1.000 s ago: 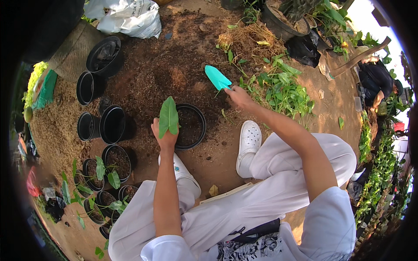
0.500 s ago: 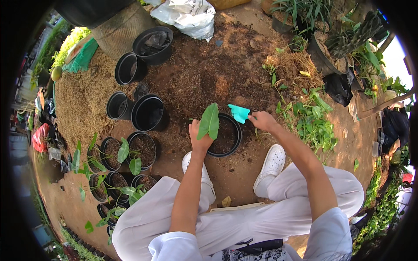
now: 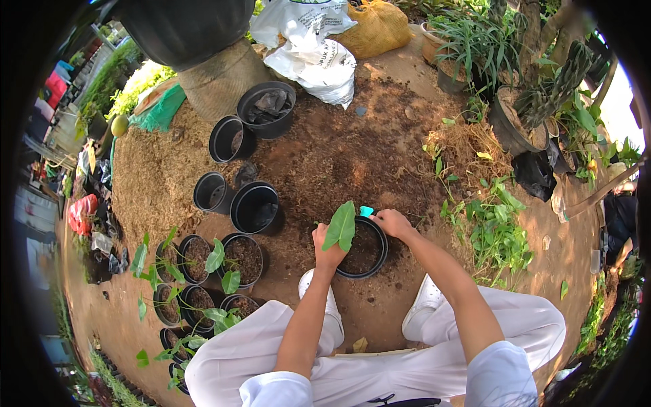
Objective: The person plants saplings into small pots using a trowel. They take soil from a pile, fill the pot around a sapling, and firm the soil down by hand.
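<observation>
A black pot with dark soil low inside stands on the ground between my feet. My left hand is closed at its left rim, around a plant whose large arrow-shaped green leaf rises over the fingers; stem and roots are hidden. At the far right rim, my right hand is closed on a turquoise hand trowel. Only a small piece of the trowel shows beyond the fingers, by the pot's far edge.
Left of me stand several potted seedlings and several black pots without plants. Dark loose soil spreads ahead, with white sacks behind it. Pulled-up green plants lie to the right, below a large planter.
My right hand has come left to the pot's far right rim, and the trowel blade, in full view before, is mostly hidden. My left hand keeps the plant. The whole view has shifted.
</observation>
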Tool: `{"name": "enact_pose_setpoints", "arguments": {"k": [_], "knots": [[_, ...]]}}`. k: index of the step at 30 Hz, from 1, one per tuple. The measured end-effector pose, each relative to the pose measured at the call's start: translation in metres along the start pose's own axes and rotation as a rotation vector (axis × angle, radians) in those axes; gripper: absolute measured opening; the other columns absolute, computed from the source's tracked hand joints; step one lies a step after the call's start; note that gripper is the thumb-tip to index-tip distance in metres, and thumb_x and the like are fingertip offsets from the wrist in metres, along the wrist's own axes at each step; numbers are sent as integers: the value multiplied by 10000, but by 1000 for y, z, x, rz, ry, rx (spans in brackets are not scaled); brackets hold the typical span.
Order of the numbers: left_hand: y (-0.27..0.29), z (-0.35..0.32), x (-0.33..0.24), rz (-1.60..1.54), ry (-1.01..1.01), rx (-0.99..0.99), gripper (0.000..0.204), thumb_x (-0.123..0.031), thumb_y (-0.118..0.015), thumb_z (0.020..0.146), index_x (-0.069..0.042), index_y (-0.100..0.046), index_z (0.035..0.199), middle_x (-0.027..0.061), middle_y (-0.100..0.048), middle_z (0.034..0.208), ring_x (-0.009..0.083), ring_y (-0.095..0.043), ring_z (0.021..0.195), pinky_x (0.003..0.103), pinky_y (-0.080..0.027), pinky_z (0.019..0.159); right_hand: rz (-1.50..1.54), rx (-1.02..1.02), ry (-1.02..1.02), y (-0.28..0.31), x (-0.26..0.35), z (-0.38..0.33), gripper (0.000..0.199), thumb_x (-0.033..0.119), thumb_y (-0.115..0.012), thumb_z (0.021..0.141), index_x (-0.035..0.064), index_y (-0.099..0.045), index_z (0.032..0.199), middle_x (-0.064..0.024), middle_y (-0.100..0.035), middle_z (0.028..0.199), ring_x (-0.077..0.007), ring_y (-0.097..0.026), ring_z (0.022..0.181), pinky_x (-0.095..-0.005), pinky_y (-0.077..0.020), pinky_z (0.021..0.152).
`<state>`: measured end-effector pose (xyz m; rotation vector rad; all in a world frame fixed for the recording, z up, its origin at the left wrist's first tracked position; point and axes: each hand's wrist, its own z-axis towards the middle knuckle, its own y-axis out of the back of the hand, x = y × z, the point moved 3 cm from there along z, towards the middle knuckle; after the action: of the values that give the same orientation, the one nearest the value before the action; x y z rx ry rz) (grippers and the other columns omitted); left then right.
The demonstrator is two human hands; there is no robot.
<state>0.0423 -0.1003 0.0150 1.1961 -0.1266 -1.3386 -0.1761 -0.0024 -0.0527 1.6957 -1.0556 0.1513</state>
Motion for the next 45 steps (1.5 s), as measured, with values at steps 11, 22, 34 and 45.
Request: {"name": "enact_pose_setpoints", "arguments": {"k": [11, 22, 34, 45], "knots": [[2, 2, 0, -28, -23, -42, 123, -159, -736, 749, -133, -695, 862, 54, -570, 726, 278, -524, 745, 432, -380, 675, -50, -60, 57, 81, -1, -53, 521, 483, -547, 988, -1, -713, 890, -255, -673, 800, -440, -660, 825, -515, -500, 760], [3, 1, 2, -34, -16, -31, 119, -194, -732, 759, -123, -674, 835, 52, -568, 715, 279, -531, 770, 428, -380, 713, -163, 72, 102, 142, 14, -105, 542, 500, -557, 990, -17, -713, 948, -245, -668, 800, -412, -664, 804, -485, -499, 754], [-1, 1, 15, -7, -73, 13, 158, -231, -751, 738, -121, -685, 830, 59, -578, 691, 294, -523, 717, 459, -391, 662, -333, 327, 141, 132, 53, -141, 510, 450, -539, 1002, -17, -724, 916, -212, -696, 795, -381, -683, 797, -480, -516, 764], [-2, 42, 30, -206, 277, 733, 365, -331, -823, 771, -99, -746, 1043, 110, -755, 989, 298, -712, 904, 389, -544, 840, -199, 730, -193, 100, 122, -148, 447, 404, -500, 1019, 7, -667, 899, -66, -631, 718, -184, -609, 593, -375, -500, 535]]}}
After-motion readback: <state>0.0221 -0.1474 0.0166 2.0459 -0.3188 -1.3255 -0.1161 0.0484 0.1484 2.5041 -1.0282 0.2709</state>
